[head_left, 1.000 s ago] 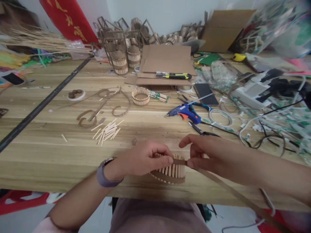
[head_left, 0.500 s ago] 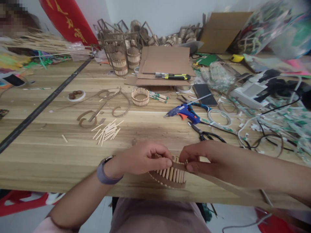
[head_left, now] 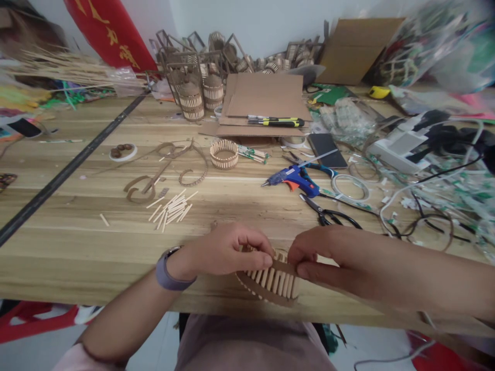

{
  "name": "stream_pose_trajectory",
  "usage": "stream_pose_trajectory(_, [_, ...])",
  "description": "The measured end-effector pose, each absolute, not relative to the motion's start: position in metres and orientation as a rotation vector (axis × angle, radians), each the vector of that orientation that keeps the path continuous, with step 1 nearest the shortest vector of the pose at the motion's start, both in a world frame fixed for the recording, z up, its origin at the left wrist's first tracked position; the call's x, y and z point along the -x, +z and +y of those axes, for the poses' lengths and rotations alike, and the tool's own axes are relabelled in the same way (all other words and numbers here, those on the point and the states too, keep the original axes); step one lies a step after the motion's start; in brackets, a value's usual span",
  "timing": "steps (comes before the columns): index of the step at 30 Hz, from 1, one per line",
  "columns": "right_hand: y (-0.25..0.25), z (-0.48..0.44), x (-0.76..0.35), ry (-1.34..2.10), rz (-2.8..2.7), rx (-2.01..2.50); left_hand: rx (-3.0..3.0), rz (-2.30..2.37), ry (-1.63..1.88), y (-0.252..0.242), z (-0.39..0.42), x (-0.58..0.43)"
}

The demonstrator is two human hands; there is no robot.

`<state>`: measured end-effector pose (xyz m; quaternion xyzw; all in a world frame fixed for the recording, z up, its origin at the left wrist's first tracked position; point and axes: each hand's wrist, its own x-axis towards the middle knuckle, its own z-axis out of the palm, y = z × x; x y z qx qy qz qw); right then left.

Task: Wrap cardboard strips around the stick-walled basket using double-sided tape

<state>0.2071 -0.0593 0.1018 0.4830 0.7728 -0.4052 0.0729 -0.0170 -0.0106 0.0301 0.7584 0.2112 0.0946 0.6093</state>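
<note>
Near the table's front edge, a curved piece made of short wooden sticks and brown cardboard strips point(head_left: 276, 282) is between my hands. My left hand point(head_left: 240, 251) is closed on its upper rim, thumb and fingers pinching the brown strip. My right hand point(head_left: 323, 252) pinches the same strip point(head_left: 284, 266) just to the right. Both hands hide parts of the rim. A pile of loose sticks point(head_left: 172, 208) lies to the left, and a finished-looking round stick ring point(head_left: 224, 154) stands farther back.
A blue glue gun point(head_left: 290, 176) and black scissors point(head_left: 325, 211) lie beyond my right hand, with a tape roll point(head_left: 350, 187) and cables beside them. Cardboard sheets point(head_left: 265, 95) bear yellow-black cutters. Small stick buckets point(head_left: 191, 103) stand at the back.
The right hand has shifted slightly left along the strip, and the stick piece has tilted a little, its right end now showing farther right. The left hand keeps its pinch.
</note>
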Motion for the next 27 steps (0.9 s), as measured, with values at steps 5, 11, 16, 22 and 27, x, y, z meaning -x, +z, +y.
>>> stream_pose_trajectory(5, [0.101,-0.061,-0.203,-1.123,2.376,-1.484,-1.825,0.491,0.300,0.031,-0.009,0.017])
stream_pose_trajectory(11, [0.100,-0.061,-0.195,-1.004,2.409,-1.471,-1.921,0.526,0.303,0.039,-0.012,0.012])
stream_pose_trajectory(16, [0.098,-0.059,-0.191,-1.012,2.377,-1.482,-1.938,0.505,0.244,0.042,-0.016,0.008])
stream_pose_trajectory(22, [0.097,-0.061,-0.199,-1.125,2.352,-1.596,-1.873,0.507,0.270,0.037,-0.014,0.014])
stream_pose_trajectory(27, [0.099,-0.066,-0.204,-1.161,2.364,-1.656,-1.844,0.498,0.303,0.037,-0.011,0.019])
